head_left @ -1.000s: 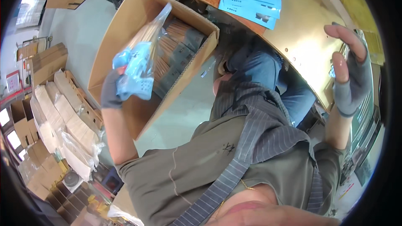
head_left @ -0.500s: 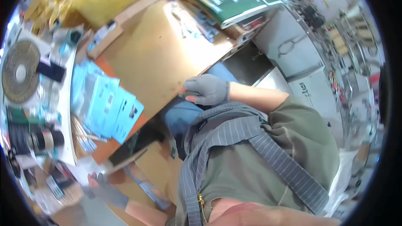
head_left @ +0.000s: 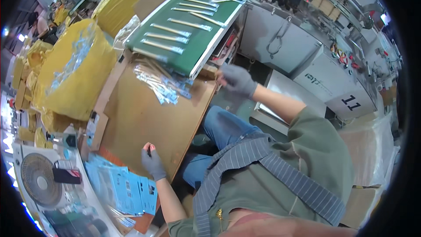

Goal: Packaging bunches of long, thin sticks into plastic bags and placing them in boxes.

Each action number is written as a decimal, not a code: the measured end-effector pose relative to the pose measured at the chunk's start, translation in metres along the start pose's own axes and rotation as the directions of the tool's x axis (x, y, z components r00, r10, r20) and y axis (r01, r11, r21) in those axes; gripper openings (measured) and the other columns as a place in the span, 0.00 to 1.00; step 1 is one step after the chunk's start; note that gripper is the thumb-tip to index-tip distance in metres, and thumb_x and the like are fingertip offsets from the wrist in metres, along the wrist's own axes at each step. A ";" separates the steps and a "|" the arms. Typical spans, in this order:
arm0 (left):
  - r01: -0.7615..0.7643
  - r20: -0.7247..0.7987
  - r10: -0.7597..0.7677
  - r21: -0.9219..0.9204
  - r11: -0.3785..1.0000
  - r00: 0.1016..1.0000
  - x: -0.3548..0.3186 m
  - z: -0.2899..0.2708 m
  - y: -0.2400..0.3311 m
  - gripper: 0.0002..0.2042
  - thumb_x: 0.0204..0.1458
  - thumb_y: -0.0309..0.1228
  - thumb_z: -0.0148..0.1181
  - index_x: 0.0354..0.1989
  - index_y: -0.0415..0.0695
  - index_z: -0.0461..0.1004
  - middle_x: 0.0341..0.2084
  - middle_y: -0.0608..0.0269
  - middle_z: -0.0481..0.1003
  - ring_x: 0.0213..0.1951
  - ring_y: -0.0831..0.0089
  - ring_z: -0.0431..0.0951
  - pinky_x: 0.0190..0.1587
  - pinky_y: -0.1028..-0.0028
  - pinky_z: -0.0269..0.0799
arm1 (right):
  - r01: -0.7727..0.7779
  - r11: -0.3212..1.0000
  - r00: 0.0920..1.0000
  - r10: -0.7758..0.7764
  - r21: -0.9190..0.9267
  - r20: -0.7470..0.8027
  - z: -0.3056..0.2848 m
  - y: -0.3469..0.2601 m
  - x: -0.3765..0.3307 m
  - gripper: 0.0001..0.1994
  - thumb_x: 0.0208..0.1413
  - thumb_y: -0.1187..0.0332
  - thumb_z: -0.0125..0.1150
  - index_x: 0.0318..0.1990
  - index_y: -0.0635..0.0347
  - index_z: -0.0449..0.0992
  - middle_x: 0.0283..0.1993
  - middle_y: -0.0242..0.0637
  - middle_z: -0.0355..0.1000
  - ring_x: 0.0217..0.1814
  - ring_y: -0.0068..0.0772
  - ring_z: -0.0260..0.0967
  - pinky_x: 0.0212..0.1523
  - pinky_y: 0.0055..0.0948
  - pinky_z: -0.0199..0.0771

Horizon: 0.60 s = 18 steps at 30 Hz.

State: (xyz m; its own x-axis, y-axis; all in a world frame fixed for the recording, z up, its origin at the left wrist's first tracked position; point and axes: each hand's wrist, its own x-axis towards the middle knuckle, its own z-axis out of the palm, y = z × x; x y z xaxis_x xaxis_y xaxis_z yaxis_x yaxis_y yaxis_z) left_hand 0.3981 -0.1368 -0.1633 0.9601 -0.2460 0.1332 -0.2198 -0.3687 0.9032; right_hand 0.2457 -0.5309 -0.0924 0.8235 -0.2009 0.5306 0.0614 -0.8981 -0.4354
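The wooden worktable (head_left: 144, 118) was the landmark. The right hand (head_left: 237, 80), gloved in grey, rested at the table's far right corner with its fingers curled over the edge; whether it pinched anything there could not be told, as the view was blurred at that spot. The heap of clear-wrapped sticks (head_left: 160, 85) lay on the table's far end, to the left of that hand and close to it, long axes running slantwise across the table from its far left corner. The left hand (head_left: 152, 161), also gloved, sat at the table's near edge with fingers loosely bent and nothing in it, well apart from the heap, so the right hand was the nearer. Bare board lay between the two hands. Beyond the table's far edge ran a green conveyor belt (head_left: 193, 39) carrying single wrapped sticks; blue leaflets (head_left: 127, 191) lay past the near left corner.
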 end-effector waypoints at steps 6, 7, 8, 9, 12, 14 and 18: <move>-0.054 -0.041 0.062 0.168 0.984 0.997 0.035 0.057 -0.008 0.12 0.54 0.29 0.55 0.42 0.34 0.71 0.36 0.55 0.73 0.36 0.70 0.73 0.40 0.74 0.69 | -0.328 0.914 0.928 0.266 -0.237 -0.261 -0.050 0.147 0.094 0.14 0.52 0.61 0.54 0.44 0.54 0.72 0.41 0.42 0.70 0.45 0.45 0.68 0.44 0.38 0.70; -0.054 -0.040 0.062 0.168 0.984 0.997 0.039 0.062 -0.008 0.12 0.54 0.29 0.55 0.42 0.34 0.71 0.36 0.55 0.73 0.36 0.70 0.73 0.40 0.74 0.69 | -0.379 0.871 0.914 0.300 -0.313 -0.272 -0.055 0.169 0.110 0.15 0.52 0.60 0.53 0.46 0.53 0.71 0.43 0.42 0.69 0.49 0.46 0.65 0.48 0.39 0.68; -0.040 -0.048 0.049 0.183 0.982 0.998 0.041 0.066 -0.006 0.11 0.54 0.29 0.54 0.41 0.34 0.72 0.36 0.55 0.73 0.36 0.69 0.73 0.39 0.73 0.69 | -0.401 0.826 0.910 0.310 -0.396 -0.276 -0.059 0.197 0.123 0.17 0.52 0.59 0.54 0.48 0.53 0.70 0.47 0.41 0.69 0.53 0.46 0.63 0.51 0.40 0.65; -0.020 -0.061 0.033 0.201 0.979 0.998 0.042 0.067 -0.005 0.11 0.54 0.29 0.54 0.41 0.35 0.72 0.36 0.55 0.73 0.36 0.68 0.73 0.39 0.73 0.69 | -0.398 0.827 0.911 0.308 -0.396 -0.273 -0.059 0.220 0.136 0.17 0.52 0.59 0.54 0.48 0.53 0.70 0.47 0.41 0.69 0.53 0.46 0.63 0.51 0.40 0.65; -0.024 -0.080 0.051 0.307 0.952 0.995 0.044 0.070 -0.002 0.10 0.54 0.29 0.54 0.40 0.36 0.72 0.36 0.55 0.72 0.36 0.67 0.73 0.38 0.72 0.69 | -0.416 0.645 0.907 0.342 -0.640 -0.246 -0.062 0.262 0.165 0.19 0.52 0.56 0.53 0.48 0.56 0.69 0.49 0.42 0.69 0.55 0.45 0.62 0.54 0.39 0.63; -0.083 -0.071 0.111 0.324 0.942 0.991 0.043 0.070 -0.006 0.09 0.53 0.28 0.54 0.39 0.36 0.72 0.35 0.55 0.72 0.36 0.66 0.73 0.38 0.72 0.69 | -0.442 0.609 0.879 0.439 -0.659 -0.184 -0.061 0.276 0.174 0.18 0.52 0.56 0.53 0.47 0.57 0.69 0.49 0.43 0.69 0.55 0.46 0.63 0.53 0.39 0.63; -0.130 -0.084 0.175 0.386 0.913 0.981 0.043 0.074 -0.008 0.06 0.51 0.27 0.53 0.35 0.38 0.72 0.32 0.56 0.72 0.35 0.64 0.72 0.38 0.70 0.69 | -0.399 0.651 0.873 0.486 -0.646 -0.049 -0.045 0.282 0.186 0.12 0.53 0.62 0.50 0.40 0.58 0.70 0.45 0.47 0.69 0.49 0.50 0.67 0.49 0.42 0.66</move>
State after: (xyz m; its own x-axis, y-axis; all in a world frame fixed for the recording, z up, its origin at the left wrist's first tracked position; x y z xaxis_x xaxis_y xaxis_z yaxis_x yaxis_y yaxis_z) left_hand 0.4281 -0.2104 -0.1946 0.9180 -0.2305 0.3227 -0.3920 -0.6510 0.6501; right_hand 0.3908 -0.8387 -0.0839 0.7209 -0.6308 0.2872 -0.6525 -0.7573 -0.0254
